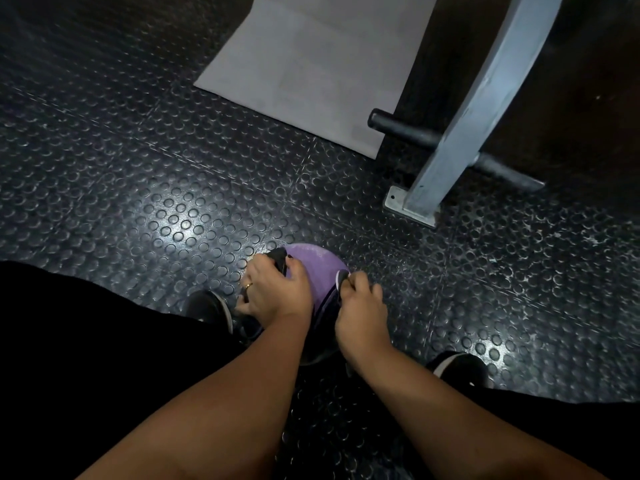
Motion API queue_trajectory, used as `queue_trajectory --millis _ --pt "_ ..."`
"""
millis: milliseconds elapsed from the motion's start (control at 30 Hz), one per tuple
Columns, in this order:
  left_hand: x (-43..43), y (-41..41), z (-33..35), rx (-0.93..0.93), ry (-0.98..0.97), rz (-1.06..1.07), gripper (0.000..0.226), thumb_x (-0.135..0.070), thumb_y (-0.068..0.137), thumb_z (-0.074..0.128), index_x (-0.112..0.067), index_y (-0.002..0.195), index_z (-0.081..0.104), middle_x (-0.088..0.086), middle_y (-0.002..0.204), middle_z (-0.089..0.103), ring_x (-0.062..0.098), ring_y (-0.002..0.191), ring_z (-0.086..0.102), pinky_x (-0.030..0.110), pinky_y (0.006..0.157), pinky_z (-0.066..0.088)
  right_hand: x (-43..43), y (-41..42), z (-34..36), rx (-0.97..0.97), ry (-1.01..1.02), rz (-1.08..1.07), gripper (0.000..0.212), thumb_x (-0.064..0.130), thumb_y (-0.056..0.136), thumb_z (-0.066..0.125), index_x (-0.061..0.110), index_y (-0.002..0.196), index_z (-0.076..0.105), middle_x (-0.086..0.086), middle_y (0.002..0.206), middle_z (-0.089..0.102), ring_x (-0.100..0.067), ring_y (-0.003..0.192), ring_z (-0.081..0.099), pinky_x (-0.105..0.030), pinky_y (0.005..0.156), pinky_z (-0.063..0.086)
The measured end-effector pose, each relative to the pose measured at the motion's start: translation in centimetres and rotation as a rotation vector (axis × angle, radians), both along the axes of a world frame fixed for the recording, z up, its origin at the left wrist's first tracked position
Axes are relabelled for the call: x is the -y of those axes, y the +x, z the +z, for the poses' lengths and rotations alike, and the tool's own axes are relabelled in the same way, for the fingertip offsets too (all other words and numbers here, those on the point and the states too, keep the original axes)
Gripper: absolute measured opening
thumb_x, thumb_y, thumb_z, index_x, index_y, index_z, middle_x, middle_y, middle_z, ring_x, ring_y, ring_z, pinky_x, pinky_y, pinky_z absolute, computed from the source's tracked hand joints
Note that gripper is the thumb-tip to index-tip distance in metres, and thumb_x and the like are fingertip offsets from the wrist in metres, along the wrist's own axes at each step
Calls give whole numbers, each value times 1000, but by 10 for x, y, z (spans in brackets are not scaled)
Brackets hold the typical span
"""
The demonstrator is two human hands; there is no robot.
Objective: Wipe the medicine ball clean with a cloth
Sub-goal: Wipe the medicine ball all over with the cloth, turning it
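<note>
Ball [313, 263], purple, sat on the floor between the shoes, left hand [277, 292] and right hand [360, 308] each closed on a dark handle at its opposite sides; no cloth was visible.

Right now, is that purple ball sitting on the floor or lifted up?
Cannot tell for sure. The purple ball is gripped at its handles by the left hand and right hand, hiding its underside.
</note>
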State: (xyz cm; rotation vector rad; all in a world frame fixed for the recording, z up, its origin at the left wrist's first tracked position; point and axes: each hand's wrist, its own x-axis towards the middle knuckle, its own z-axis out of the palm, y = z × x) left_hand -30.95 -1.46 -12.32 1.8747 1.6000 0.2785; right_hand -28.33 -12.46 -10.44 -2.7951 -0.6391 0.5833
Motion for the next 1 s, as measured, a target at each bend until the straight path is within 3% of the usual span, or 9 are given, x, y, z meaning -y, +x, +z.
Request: queue_trajectory --millis 133,300,433,567,667,800,867,1000 --pt "-2 -10 -4 8 18 -41 20 -36 90 56 -19 91 45 -5 93 45 27 99 57 48 98 30 -9 35 -10 -143 -13 -92 34 4 92 34 8 118 56 -5 131 39 -30 108 38 -46 94 41" --pt "-4 -21 -4 9 39 -84 18 -35 92 53 -19 92 45 4 100 52 30 105 55 52 104 31 -13 46 -24 -311 5 -155 33 2 90 37 10 114 58 -7 131 38 -31 111 39 -44 96 42" --pt "-5 -23 -8 4 55 -130 32 -43 82 38 -17 97 48 9 105 55 32 107 56 53 101 32 -2 11 -3 -123 102 5 41 0 84 40 10 121 55 -3 131 36 -29 104 37 -45 92 43" --pt "-1 -26 -9 -29 78 -262 38 -43 81 37 -13 101 50 9 109 54 30 109 54 50 97 31 11 -18 11 -16 199 273 57 9 80 42 14 137 46 -1 134 40 -28 105 40 -40 88 43" --pt "-2 -29 -9 -51 115 -399 35 -44 83 39 -15 100 49 8 108 54 29 109 53 49 92 33 24 -20 2 74 200 307 60 8 77 49 19 136 47 3 133 42 -28 103 44 -42 83 46" --pt "-6 -31 -9 1 136 -558 20 -42 86 43 -24 91 35 -4 94 42 22 92 47 46 88 33 28 -10 -12 37 155 204 62 9 87 43 28 145 34 7 140 36 -25 108 40 -40 88 42" --pt "-10 -32 -9 15 137 -615 18 -42 88 43 -26 91 35 -7 94 41 17 88 42 46 89 32 28 2 -24 9 119 64 56 7 89 42 24 142 41 4 138 36 -26 110 38 -41 90 42" --pt "-32 -28 -9 9 141 -781 29 -49 90 35 -22 97 43 -4 98 47 19 88 49 45 90 34 30 9 -45 -124 191 -114 36 9 94 39 18 125 55 1 126 41 -27 109 38 -43 94 42"
